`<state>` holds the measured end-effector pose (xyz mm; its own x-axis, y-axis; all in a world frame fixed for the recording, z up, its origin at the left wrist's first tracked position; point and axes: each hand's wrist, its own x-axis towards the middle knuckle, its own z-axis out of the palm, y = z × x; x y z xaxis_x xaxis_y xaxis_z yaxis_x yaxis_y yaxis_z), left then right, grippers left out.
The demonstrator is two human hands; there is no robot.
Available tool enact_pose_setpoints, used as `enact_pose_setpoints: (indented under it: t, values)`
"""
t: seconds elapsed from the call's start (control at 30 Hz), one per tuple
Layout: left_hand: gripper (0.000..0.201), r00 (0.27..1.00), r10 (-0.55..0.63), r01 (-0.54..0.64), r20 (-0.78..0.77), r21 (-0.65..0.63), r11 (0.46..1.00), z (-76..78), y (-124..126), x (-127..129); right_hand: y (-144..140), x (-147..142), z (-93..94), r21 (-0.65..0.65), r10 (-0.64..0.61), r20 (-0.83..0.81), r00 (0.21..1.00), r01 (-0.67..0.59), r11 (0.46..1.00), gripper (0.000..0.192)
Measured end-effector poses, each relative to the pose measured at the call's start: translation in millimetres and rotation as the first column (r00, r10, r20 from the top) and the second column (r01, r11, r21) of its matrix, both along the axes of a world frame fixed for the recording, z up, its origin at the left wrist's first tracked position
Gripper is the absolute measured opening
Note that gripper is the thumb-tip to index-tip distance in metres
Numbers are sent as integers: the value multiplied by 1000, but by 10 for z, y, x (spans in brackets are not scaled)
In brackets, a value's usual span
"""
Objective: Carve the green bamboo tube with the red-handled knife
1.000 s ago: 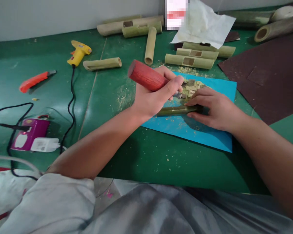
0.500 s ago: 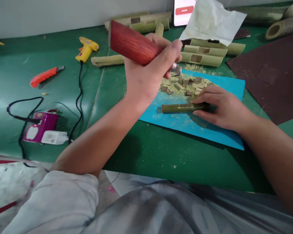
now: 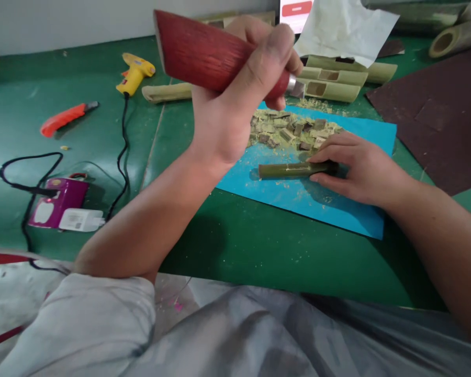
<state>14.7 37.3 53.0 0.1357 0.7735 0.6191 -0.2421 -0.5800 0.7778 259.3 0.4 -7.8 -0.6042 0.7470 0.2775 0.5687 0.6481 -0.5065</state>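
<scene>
Raised above the work, my left hand (image 3: 239,89) is wrapped round the thick red wooden handle of a chisel (image 3: 204,50). Its metal collar and short flat blade show past my fingers, clear of the bamboo. Lower right, my right hand (image 3: 361,165) grips the right end of a short green bamboo tube (image 3: 284,170) between thumb and fingers. That tube lies flat on a blue sheet (image 3: 337,214), and its far right end is hidden under the hand. Just behind it sits a heap of bamboo chips and shavings (image 3: 290,131).
On the green table (image 3: 220,235) lie an orange utility knife (image 3: 66,119), a yellow glue gun (image 3: 135,73) and a purple box (image 3: 60,204) with cables. Cut bamboo pieces (image 3: 333,90), white paper (image 3: 345,31) and a lit screen (image 3: 294,10) stand behind; a dark brown sheet (image 3: 435,115) lies right.
My left hand has lifted the chisel higher, its handle end swinging up and left. The right hand still holds the bamboo tube in place. The view has shifted slightly.
</scene>
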Motion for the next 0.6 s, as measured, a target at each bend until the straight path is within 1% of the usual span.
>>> enact_pose_setpoints:
  t: [0.1, 0.17, 0.23, 0.33, 0.4, 0.5, 0.6]
  values:
    - [26, 999, -39, 40, -15, 50, 998, -21, 16, -23, 2, -5, 8, -7, 0, 11, 1000, 0, 1000, 21]
    - [27, 998, -36, 37, -48, 30, 999, -76, 38, -30, 0, -8, 12, -20, -4, 14, 1000, 4, 1000, 19]
    - [29, 995, -45, 45, -85, -12, 999, -166, 40, -22, -1, -11, 12, -29, -6, 6, 1000, 6, 1000, 17]
    - [36, 991, -89, 91, -101, 18, 996, -326, -9, 6, 1, -13, 12, -40, -2, -12, 1000, 1, 999, 15]
    - [36, 977, -106, 118, -185, 55, 991, -401, -56, 8, 4, -17, 19, -50, 3, -17, 1000, -4, 999, 14]
    - [30, 920, -128, 180, -371, 109, 978, -428, -92, -31, 5, -25, 35, -60, 9, -7, 1000, -10, 998, 14]
    - [23, 891, -137, 229, -434, 169, 959, -413, -72, -87, 2, -32, 42, -60, 17, 3, 1000, -17, 998, 17]
